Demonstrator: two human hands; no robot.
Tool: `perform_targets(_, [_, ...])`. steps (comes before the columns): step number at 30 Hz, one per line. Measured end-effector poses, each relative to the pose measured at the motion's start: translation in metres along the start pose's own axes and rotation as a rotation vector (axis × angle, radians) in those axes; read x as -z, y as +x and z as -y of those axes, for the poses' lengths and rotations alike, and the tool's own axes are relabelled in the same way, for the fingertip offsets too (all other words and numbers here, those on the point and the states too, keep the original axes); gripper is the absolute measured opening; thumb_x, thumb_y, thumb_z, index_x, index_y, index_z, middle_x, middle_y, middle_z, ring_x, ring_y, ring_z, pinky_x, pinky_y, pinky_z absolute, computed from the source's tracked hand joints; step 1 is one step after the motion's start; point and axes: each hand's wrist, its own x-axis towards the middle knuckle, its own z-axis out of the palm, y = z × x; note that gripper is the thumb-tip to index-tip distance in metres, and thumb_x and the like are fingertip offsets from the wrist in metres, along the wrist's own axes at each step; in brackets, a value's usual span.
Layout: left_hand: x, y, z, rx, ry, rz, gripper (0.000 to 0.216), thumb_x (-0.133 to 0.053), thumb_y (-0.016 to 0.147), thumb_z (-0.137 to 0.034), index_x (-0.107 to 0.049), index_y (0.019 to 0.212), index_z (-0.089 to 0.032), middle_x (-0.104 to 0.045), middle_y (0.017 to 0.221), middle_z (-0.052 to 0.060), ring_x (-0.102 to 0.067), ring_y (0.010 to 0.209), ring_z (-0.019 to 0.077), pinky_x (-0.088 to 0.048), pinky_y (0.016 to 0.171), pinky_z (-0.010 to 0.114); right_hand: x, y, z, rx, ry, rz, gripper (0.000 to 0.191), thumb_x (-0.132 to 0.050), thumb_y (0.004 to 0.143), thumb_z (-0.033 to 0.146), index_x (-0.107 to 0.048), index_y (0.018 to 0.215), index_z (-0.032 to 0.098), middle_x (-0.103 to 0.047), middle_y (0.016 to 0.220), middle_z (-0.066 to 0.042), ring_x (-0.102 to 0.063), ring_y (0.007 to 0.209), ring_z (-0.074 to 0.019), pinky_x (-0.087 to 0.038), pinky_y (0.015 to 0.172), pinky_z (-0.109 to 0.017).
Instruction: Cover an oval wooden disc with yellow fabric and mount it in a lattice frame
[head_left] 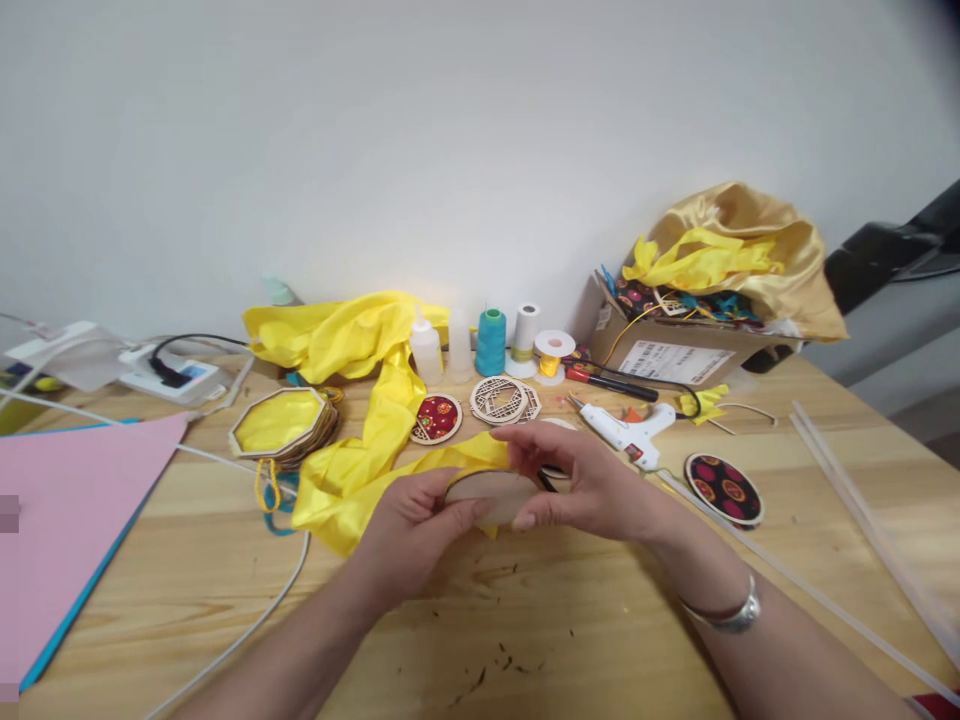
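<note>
Both my hands meet above one wooden table (525,640): left hand (409,530) and right hand (589,485) pinch one round wooden disc (491,495), fingers closed on its rim, one yellow cloth strip (352,480) against its far edge. Behind: one glue gun (622,430), two thread spools (491,342).

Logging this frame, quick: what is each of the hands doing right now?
Left hand: closed on the round pale wooden disc.
Right hand: closed on the same disc, from its other side.
</note>
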Motion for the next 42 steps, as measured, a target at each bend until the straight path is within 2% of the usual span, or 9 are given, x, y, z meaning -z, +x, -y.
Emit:
perform_targets(3, [0.002, 0.002, 0.002, 0.000, -0.192, -0.051, 0.020, -0.070, 0.074, -0.030, -0.075, 0.092, -0.022, -0.075, 0.085, 0.002, -0.067, 0.076, 0.0194, -0.053, 0.068, 0.028, -0.002, 0.002, -0.005, -0.132, 0.156, 0.032, 0.068, -0.083, 0.061, 0.032, -0.057, 0.123, 0.021, -0.062, 0.109, -0.006, -0.057, 0.093, -0.0178, -0.048, 0.082, -0.034])
perform_targets(5, [0.001, 0.004, 0.003, -0.003, -0.286, -0.063, 0.021, -0.071, 0.073, -0.028, -0.074, 0.092, -0.021, -0.076, 0.089, 0.002, -0.068, 0.082, 0.0197, -0.053, 0.073, 0.028, -0.006, 0.003, -0.008, -0.189, 0.283, 0.040, 0.061, -0.081, 0.062, 0.032, -0.060, 0.118, 0.019, -0.065, 0.104, -0.006, -0.059, 0.087, -0.0162, -0.049, 0.078, -0.031])
perform_targets(9, [0.000, 0.007, 0.006, 0.008, -0.426, -0.029, 0.021, -0.072, 0.074, -0.026, -0.074, 0.093, -0.020, -0.076, 0.092, 0.003, -0.068, 0.084, 0.0180, -0.053, 0.076, 0.025, -0.011, 0.006, -0.007, -0.164, 0.387, 0.001, 0.038, -0.078, 0.066, 0.036, -0.070, 0.096, 0.015, -0.065, 0.082, -0.002, -0.057, 0.069, -0.0120, -0.047, 0.062, -0.025])
perform_targets(13, [0.001, 0.008, 0.010, 0.029, -0.472, -0.038, 0.020, -0.072, 0.074, -0.024, -0.074, 0.094, -0.021, -0.076, 0.095, 0.003, -0.068, 0.085, 0.0172, -0.053, 0.077, 0.025, -0.010, 0.007, -0.003, -0.169, 0.348, -0.088, 0.036, -0.080, 0.063, 0.039, -0.071, 0.085, 0.013, -0.061, 0.080, -0.003, -0.054, 0.065, -0.0113, -0.045, 0.056, -0.023])
perform_targets(18, [0.002, 0.008, 0.010, 0.023, -0.415, -0.044, 0.019, -0.072, 0.074, -0.025, -0.074, 0.093, -0.021, -0.076, 0.093, 0.002, -0.069, 0.084, 0.0177, -0.053, 0.077, 0.026, -0.008, 0.006, 0.000, -0.148, 0.285, -0.053, 0.035, -0.075, 0.068, 0.046, -0.072, 0.080, 0.014, -0.059, 0.073, -0.002, -0.051, 0.061, -0.0101, -0.042, 0.053, -0.022])
perform_targets(22, [0.002, 0.009, 0.007, 0.012, -0.302, -0.047, 0.017, -0.071, 0.075, -0.027, -0.075, 0.091, -0.022, -0.076, 0.095, 0.003, -0.069, 0.089, 0.0202, -0.053, 0.081, 0.029, -0.008, 0.006, -0.001, -0.074, 0.211, -0.091, 0.028, -0.073, 0.072, 0.043, -0.073, 0.079, 0.015, -0.060, 0.072, -0.002, -0.050, 0.061, -0.0104, -0.041, 0.053, -0.022])
perform_targets(31, [0.002, 0.004, 0.005, -0.064, -0.093, -0.060, 0.021, -0.068, 0.078, -0.027, -0.075, 0.098, -0.026, -0.073, 0.107, 0.001, -0.066, 0.101, 0.0233, -0.050, 0.089, 0.032, -0.004, 0.005, 0.004, -0.019, 0.193, -0.039, 0.025, -0.070, 0.077, 0.039, -0.075, 0.085, 0.016, -0.063, 0.081, -0.004, -0.054, 0.067, -0.0118, -0.042, 0.058, -0.024])
perform_targets(42, [0.003, 0.003, 0.003, -0.094, 0.033, -0.070, 0.017, -0.066, 0.079, -0.028, -0.076, 0.093, -0.027, -0.076, 0.097, 0.000, -0.068, 0.092, 0.0206, -0.052, 0.085, 0.027, -0.004, 0.004, 0.002, 0.011, 0.158, -0.081, 0.013, -0.070, 0.077, 0.029, -0.077, 0.084, 0.020, -0.068, 0.084, -0.006, -0.060, 0.070, -0.0136, -0.047, 0.060, -0.025])
